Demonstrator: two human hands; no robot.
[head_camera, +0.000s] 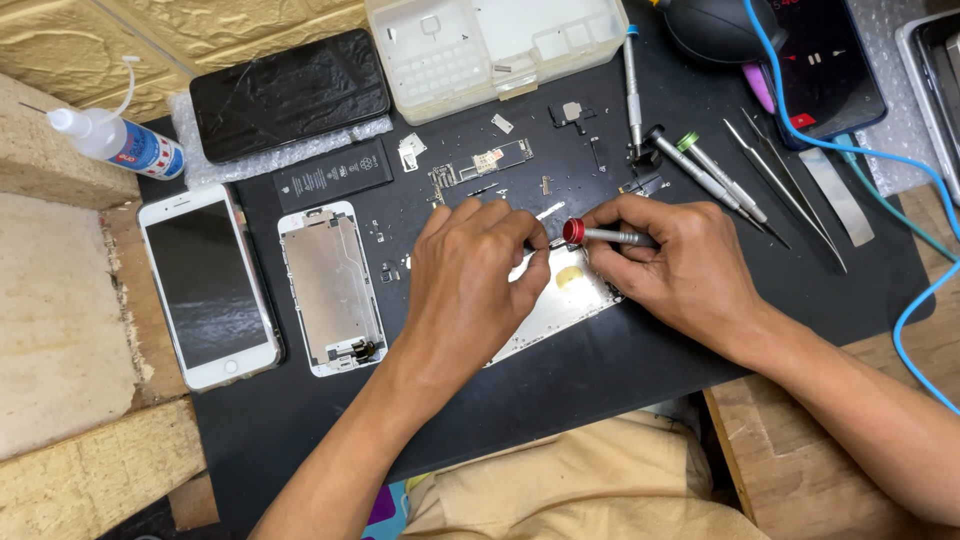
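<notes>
My left hand (470, 275) presses down on a silver phone housing (570, 300) lying on the black work mat (600, 370), fingertips pinched at its upper edge. My right hand (680, 265) grips a small metal screwdriver with a red cap (600, 235), held nearly flat, its red end close to my left fingertips. Most of the housing is hidden under both hands.
On the mat lie a white display back panel (332, 288), a black battery (332, 176), a logic board (480, 165), screwdrivers (700, 170) and tweezers (790, 195). A white phone (207, 285), a cracked dark phone (290, 92), a parts tray (490, 45), a bottle (115, 140) and a blue cable (900, 170) surround it.
</notes>
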